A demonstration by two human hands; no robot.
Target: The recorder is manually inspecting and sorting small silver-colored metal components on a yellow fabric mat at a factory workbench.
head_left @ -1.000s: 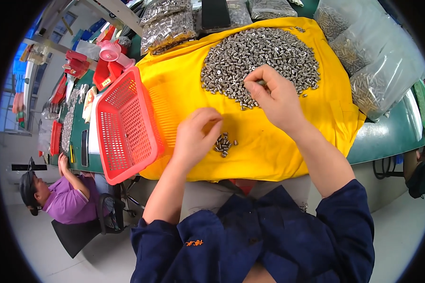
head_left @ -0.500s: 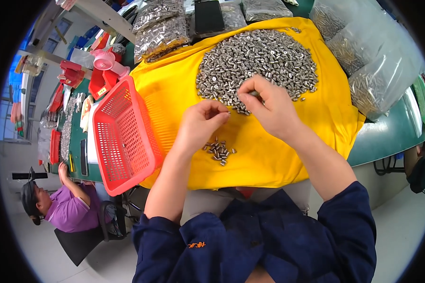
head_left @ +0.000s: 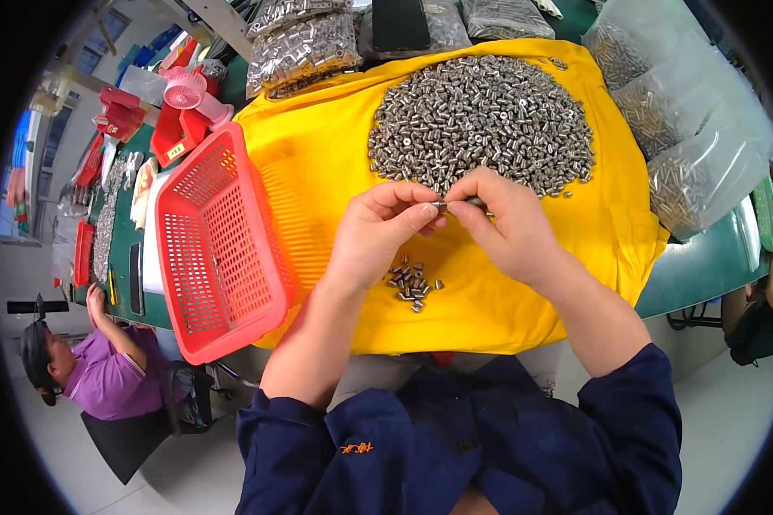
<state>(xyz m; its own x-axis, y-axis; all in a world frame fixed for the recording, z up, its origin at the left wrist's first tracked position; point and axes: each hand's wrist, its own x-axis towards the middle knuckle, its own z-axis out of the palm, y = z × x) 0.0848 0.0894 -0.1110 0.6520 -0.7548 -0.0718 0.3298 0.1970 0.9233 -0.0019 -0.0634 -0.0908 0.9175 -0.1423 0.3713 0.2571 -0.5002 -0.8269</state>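
My left hand (head_left: 376, 230) and my right hand (head_left: 514, 230) meet fingertip to fingertip over the yellow cloth (head_left: 318, 172). Both pinch a small metal cylinder (head_left: 440, 204) between thumb and forefinger. Something dark shows under the curled fingers of the right hand; I cannot make out what it is. Just beyond the hands spreads a large pile of small metal cylinders (head_left: 481, 120). A much smaller heap of metal cylinders (head_left: 410, 285) lies on the cloth, nearer me, below the left hand.
A red plastic basket (head_left: 258, 232) stands left of the cloth. Bags of metal parts (head_left: 305, 51) and a dark phone (head_left: 400, 26) lie at the back. Further bags (head_left: 678, 184) line the right. A pink fan (head_left: 193, 90) stands back left; a seated person (head_left: 116, 369) works beyond.
My hands, apart before, have come together at the small metal cylinder. The left hand moved right and the right hand came nearer me. The whole view has shifted slightly.
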